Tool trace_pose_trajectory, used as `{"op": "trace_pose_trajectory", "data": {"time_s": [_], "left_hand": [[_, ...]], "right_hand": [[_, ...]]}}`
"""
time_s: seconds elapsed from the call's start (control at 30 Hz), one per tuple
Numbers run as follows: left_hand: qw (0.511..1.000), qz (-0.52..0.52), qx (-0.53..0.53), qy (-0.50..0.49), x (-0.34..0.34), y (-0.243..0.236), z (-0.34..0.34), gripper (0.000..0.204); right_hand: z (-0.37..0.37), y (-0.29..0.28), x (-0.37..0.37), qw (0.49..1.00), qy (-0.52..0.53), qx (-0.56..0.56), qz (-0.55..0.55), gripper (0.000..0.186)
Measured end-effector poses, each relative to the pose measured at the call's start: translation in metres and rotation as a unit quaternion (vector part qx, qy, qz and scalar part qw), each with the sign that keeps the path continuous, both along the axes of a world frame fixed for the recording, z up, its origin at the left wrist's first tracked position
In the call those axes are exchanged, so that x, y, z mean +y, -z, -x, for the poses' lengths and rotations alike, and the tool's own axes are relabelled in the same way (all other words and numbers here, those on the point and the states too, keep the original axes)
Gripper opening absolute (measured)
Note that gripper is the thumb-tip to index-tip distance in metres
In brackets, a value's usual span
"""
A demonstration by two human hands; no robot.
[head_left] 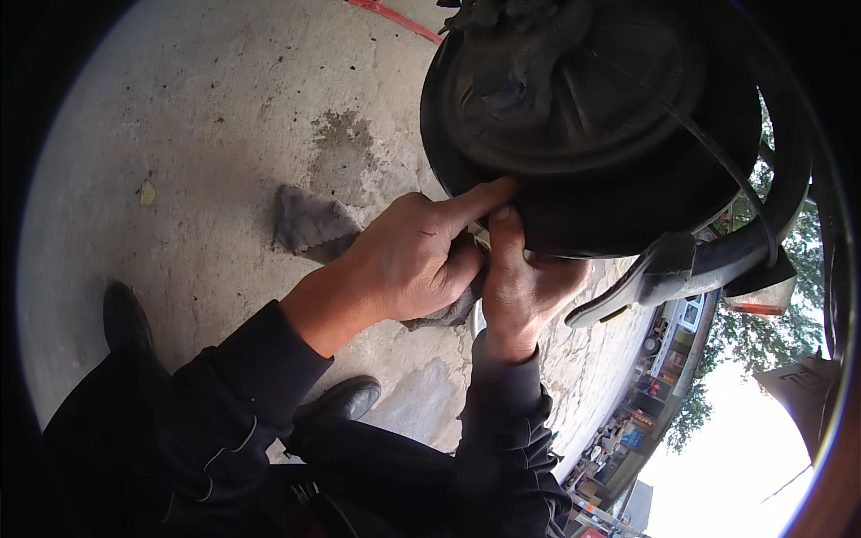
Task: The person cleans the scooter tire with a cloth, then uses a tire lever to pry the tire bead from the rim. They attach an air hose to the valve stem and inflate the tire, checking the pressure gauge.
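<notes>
Two bare hands at the near edge of a black round part (587, 134). The part lies far and to the right of the left hand (395, 255) and directly beyond the right hand (529, 291); its broad disc shows no evident long axis. Both hands meet its near rim, so neither is clearly nearer. Left grip: index finger extended against the rim, other fingers curled. Right grip: thumb raised to the edge, fingers partly hidden; whether either pinches anything cannot be told. A grey cloth (309, 220) lies left, on the concrete floor (224, 134).
</notes>
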State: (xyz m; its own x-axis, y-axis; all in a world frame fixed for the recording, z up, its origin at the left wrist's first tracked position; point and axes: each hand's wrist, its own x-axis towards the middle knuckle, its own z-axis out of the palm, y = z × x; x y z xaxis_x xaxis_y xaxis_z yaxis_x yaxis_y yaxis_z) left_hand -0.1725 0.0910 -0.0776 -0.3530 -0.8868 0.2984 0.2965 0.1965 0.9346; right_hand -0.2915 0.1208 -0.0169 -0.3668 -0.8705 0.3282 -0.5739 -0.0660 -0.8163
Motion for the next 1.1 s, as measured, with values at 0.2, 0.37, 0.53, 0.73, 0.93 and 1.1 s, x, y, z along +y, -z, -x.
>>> {"op": "trace_pose_trajectory", "data": {"time_s": [0.2, 0.37, 0.53, 0.73, 0.93, 1.1], "left_hand": [[0.988, 0.059, -0.141, -0.018, -0.002, 0.004, -0.005, 0.069], [0.950, 0.135, -0.274, -0.057, -0.001, 0.005, -0.003, 0.071], [0.910, 0.182, -0.363, -0.079, 0.000, 0.005, -0.001, 0.068], [0.879, 0.185, -0.432, -0.079, -0.001, 0.003, -0.004, 0.068], [0.863, 0.207, -0.448, -0.111, -0.007, 0.007, -0.005, 0.065], [0.858, 0.201, -0.461, -0.107, -0.008, 0.008, -0.001, 0.071]], "right_hand": [[-0.005, 0.001, -0.004, 0.999, 0.008, 0.006, 0.032, 0.031], [0.000, 0.007, -0.004, 0.999, 0.030, 0.025, 0.031, 0.032], [0.003, 0.009, -0.004, 0.997, 0.029, 0.060, 0.037, 0.031], [-0.002, 0.006, -0.004, 0.997, 0.038, 0.058, 0.019, 0.031], [-0.005, 0.008, -0.003, 0.998, 0.035, 0.027, 0.037, 0.034], [0.000, 0.013, -0.003, 0.997, 0.031, 0.060, 0.041, 0.039]]}}
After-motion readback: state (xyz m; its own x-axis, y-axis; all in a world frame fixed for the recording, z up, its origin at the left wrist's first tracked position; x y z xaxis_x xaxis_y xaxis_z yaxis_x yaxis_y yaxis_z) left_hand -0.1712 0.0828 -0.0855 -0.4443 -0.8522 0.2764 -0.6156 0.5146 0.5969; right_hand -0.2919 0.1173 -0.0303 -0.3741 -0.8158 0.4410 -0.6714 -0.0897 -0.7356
